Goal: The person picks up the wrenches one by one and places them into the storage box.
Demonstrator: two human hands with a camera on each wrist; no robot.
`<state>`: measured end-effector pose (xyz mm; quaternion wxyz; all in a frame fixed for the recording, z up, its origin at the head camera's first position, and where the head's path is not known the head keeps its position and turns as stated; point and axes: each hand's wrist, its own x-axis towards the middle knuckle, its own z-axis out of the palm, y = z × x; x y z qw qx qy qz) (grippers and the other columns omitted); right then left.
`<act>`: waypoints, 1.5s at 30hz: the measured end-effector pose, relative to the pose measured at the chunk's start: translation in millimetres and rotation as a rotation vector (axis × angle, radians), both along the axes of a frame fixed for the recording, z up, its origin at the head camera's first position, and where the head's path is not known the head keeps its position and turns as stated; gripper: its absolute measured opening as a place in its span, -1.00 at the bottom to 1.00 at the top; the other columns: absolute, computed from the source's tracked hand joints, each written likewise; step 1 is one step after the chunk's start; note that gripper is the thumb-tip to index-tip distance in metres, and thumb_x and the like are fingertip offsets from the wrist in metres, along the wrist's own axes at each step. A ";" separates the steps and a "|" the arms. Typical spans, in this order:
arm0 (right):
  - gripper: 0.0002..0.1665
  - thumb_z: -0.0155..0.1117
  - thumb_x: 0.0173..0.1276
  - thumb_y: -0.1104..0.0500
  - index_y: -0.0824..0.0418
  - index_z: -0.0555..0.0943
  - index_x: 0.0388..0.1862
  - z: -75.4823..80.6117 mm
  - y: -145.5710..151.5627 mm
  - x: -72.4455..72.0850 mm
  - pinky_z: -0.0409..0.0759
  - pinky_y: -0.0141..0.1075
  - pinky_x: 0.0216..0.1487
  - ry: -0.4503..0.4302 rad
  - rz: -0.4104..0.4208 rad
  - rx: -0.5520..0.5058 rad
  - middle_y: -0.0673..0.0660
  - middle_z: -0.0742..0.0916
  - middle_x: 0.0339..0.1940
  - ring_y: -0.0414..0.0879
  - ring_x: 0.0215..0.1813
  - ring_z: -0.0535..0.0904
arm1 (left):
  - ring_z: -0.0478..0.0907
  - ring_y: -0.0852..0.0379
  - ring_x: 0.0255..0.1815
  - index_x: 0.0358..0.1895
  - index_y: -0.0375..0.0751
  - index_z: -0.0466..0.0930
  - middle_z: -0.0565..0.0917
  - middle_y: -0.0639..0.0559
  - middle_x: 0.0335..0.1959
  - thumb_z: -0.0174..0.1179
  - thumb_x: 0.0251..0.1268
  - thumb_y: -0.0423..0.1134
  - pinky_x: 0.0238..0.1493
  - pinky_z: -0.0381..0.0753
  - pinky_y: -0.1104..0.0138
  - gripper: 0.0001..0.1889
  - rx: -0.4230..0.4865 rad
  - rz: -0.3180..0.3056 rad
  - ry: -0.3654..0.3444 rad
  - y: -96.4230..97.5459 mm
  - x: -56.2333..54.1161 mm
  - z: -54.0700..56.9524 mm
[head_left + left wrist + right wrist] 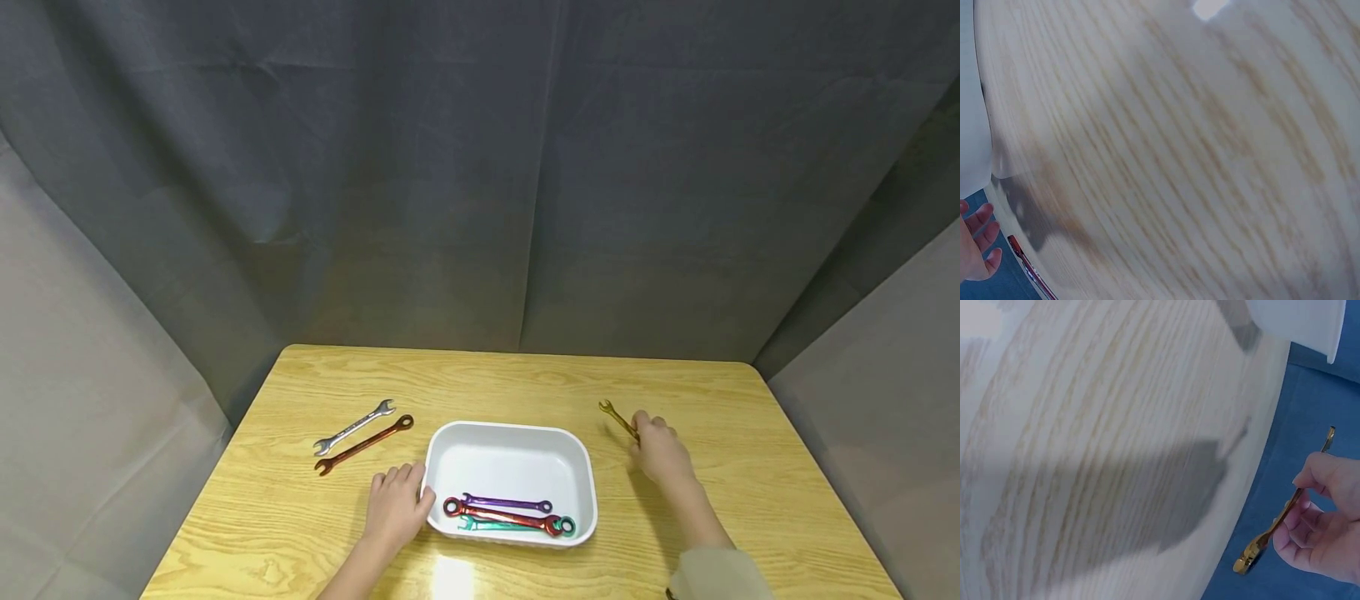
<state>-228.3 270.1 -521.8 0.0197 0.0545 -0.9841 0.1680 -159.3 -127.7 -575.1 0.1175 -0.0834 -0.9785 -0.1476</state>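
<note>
My right hand (663,450) grips a gold wrench (618,419) above the table, right of the white tray. In the right wrist view the thumb and fingers pinch the gold wrench (1288,508) along its shaft, with both ends showing. My left hand (396,506) rests at the left rim of the white tray (510,427), its thumb at the edge; whether it grips the wall is hidden. Inside the tray, along its near side, lie a purple wrench (506,502), a red wrench (502,517) and a green wrench (487,526), the red one over the green.
Left of the tray, a silver wrench (352,428) and an orange-red wrench (363,446) lie side by side on the wooden table (495,375). Behind the table hangs a dark grey curtain (420,183), with paler cloth (82,400) at the sides.
</note>
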 end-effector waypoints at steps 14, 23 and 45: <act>-0.70 0.21 0.05 0.37 0.36 0.43 -0.20 11.6 -17.5 4.2 0.46 -0.08 -0.53 0.086 0.030 -0.001 0.25 0.54 -0.45 0.11 -0.44 0.49 | 0.47 0.04 -0.31 -0.05 -0.12 0.53 0.61 0.02 -0.30 0.02 0.15 -0.07 -0.13 0.33 0.09 -0.66 0.013 -0.002 0.019 -0.3 -0.4 -1.0; -0.71 0.28 0.00 0.37 0.33 0.46 -0.25 15.8 -30.4 6.2 0.50 -0.10 -0.54 0.156 0.070 -0.013 0.21 0.54 -0.48 0.09 -0.44 0.49 | 0.48 0.04 -0.27 -0.03 -0.11 0.53 0.62 0.02 -0.27 0.02 0.16 -0.07 -0.11 0.33 0.09 -0.65 0.003 0.005 -0.001 -0.6 -0.4 -0.5; -0.68 0.33 -0.09 0.39 0.26 0.47 -0.31 25.5 -62.0 8.2 0.48 -0.17 -0.52 0.245 0.153 0.015 0.12 0.52 -0.53 0.02 -0.48 0.48 | 0.49 0.05 -0.26 -0.02 -0.12 0.53 0.62 0.01 -0.24 0.01 0.17 -0.07 -0.11 0.34 0.09 -0.65 0.005 0.003 0.010 -0.9 -0.2 -0.7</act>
